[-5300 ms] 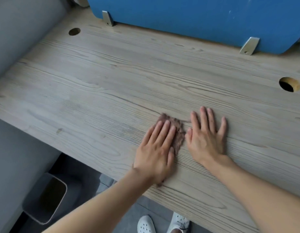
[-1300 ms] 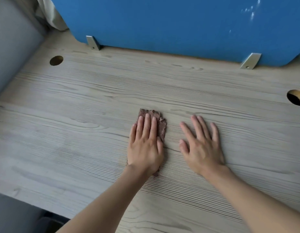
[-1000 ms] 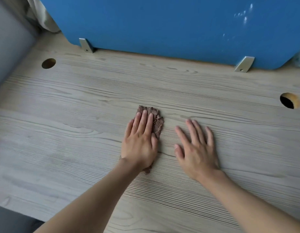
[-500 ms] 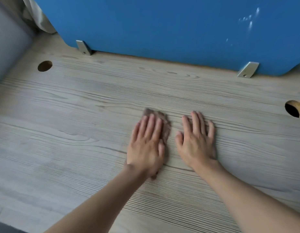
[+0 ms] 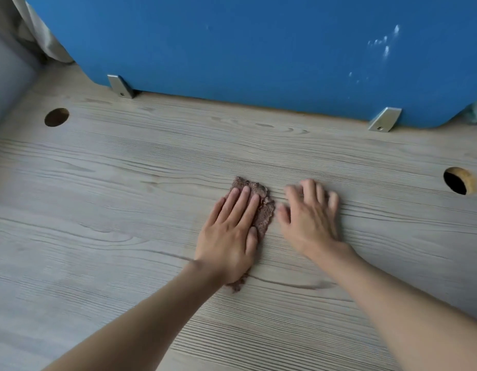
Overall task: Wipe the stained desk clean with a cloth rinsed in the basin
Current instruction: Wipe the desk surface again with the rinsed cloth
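My left hand (image 5: 228, 236) lies flat on the cloth (image 5: 264, 211), fingers straight and close together. It presses the cloth onto the tabletop (image 5: 111, 210) without curling round it. The cloth is brown and rough (a small rag, really), and the palm hides most of it. Its far end and right side show past the fingertips and thumb, and a scrap pokes out by the wrist. It sits near the middle of the tabletop, well in from the far edge.

My right hand (image 5: 309, 220) is just beside the cloth on its right, palm down on the bare wood, fingers loosely spread and holding nothing. Its fingertips are blurred, and I cannot tell whether the thumb touches the cloth's edge.

A blue panel (image 5: 258, 49) stands along the far edge, with a few white marks high on its right part. It is fixed by a left bracket (image 5: 121, 87) and a right bracket (image 5: 384, 123), both metal. A left hole (image 5: 56, 117) opens near the far-left corner and a right hole (image 5: 459, 180) toward the right edge, with the cloth roughly midway between them. A pale curtain (image 5: 36, 36) hangs behind the far-left corner, and a grey wall (image 5: 7, 84) runs along the left edge.
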A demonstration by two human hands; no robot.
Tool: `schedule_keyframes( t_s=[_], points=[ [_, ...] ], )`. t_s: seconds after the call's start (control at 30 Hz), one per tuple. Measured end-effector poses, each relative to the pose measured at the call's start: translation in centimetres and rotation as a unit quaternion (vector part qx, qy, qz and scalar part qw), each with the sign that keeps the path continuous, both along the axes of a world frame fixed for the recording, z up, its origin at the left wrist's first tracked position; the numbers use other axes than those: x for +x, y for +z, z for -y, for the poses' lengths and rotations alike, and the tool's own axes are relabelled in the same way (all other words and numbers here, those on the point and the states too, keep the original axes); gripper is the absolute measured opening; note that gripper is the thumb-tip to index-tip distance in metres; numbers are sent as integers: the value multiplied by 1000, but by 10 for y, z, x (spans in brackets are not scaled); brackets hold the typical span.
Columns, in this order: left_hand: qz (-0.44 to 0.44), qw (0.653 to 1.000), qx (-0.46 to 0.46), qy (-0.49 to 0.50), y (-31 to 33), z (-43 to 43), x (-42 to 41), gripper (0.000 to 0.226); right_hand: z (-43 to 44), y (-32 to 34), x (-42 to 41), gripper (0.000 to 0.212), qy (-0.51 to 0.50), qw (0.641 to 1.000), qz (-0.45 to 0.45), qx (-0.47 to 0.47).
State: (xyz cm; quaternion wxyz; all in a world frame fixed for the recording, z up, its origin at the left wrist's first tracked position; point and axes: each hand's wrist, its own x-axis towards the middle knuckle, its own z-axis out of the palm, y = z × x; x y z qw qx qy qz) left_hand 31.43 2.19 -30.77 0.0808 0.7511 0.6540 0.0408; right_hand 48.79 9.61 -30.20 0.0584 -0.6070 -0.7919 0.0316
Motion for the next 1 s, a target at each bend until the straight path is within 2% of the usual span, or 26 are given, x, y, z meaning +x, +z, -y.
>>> schedule_keyframes(
  t_s=[0.07,0.2,0.4,0.47,0.6,0.8,0.93,1.0],
  points=[
    [-2,1000,7,8,-2,-16,-19,66,-16,-4,5,53,-6,1000,2,-1],
    [-12,993,15,120,-3,-40,-20,70,-20,-15,6,62,-3,1000,25,1],
    [6,1000,1,-6,1,-20,6,67,-18,-10,6,62,-1,1000,28,-8],
    [-2,1000,10,1,-1,-36,-4,66,-19,-9,7,62,0,1000,23,-5],
    [2,996,6,86,2,-59,-1,70,-19,-8,7,62,0,1000,31,-7],
    [4,1000,-4,-25,-1,-48,4,66,-37,-3,3,52,2,1000,22,9],
    [-2,997,9,79,-3,-87,-8,70,-55,-10,3,57,0,1000,26,3],
    [-13,995,15,97,-2,-90,0,71,-56,-16,2,59,-2,1000,29,-2]
  ],
)
